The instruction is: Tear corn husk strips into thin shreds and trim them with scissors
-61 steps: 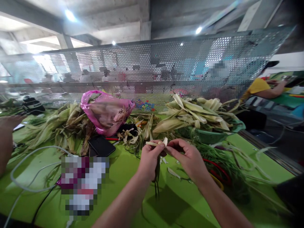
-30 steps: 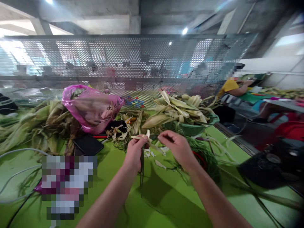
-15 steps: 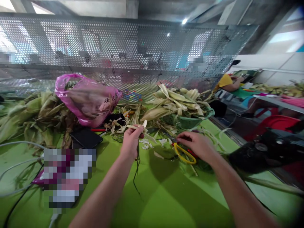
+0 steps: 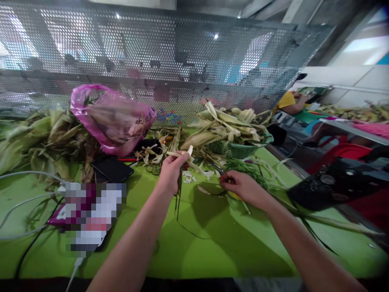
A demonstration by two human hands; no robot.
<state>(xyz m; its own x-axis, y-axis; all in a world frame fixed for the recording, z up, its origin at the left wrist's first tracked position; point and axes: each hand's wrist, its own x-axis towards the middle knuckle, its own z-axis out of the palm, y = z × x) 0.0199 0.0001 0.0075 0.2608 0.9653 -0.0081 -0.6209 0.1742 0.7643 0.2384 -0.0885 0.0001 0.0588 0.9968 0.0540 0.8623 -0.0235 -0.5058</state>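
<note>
My left hand (image 4: 170, 172) is closed round a bundle of pale husk strips (image 4: 181, 155), held upright above the green table (image 4: 194, 251); dark green strands (image 4: 178, 200) hang down from the fist. My right hand (image 4: 241, 187) lies low on the table to the right, fingers curled over yellow-handled scissors (image 4: 234, 196), which are mostly hidden under the hand. Small cut bits of husk (image 4: 194, 176) lie scattered between the two hands.
A green basin (image 4: 243, 151) heaped with corn husks stands behind my hands. A pink plastic bag (image 4: 111, 119) and a pile of husks (image 4: 39, 142) lie at the left, with a black phone (image 4: 112, 169), cables (image 4: 21, 202) and a perforated metal screen (image 4: 170, 69) behind. A seated person (image 4: 290, 103) works far right.
My right hand has left the husk strips, dropped to the table on the right and closed over the yellow scissors. The left hand keeps holding the bundle. The camera has tilted down.
</note>
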